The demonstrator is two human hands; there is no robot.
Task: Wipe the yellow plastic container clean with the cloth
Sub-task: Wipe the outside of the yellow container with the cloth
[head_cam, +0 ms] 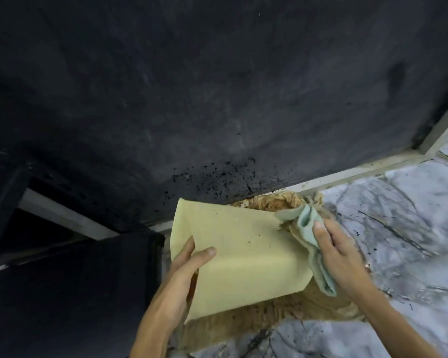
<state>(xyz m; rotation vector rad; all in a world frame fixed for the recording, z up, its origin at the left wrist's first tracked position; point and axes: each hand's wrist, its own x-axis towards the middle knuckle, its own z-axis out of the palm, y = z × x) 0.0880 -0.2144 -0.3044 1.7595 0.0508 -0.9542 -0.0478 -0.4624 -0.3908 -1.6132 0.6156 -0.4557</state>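
Yellow plastic container (pixel 239 257) could slip: your left hand (pixel 185 267) pinches only its near edge, thumb on top, fingers hidden beneath. Your right hand (pixel 340 250) closes around the bunched cloth (pixel 309 239), pressing it against the container's right edge. Push hard and grit smears or the container twists over the brown mat (pixel 282 313).

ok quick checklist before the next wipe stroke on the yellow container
1. Left hand grips the yellow container: ok.
2. Right hand holds the cloth: ok.
3. Cloth touching the container's right edge: ok.
4. Facing side clean: not ok, dark specks remain.
5. Cloth has a clean patch: cannot tell, part looks brown-stained.
6. Inside of container clean: cannot tell, hidden.
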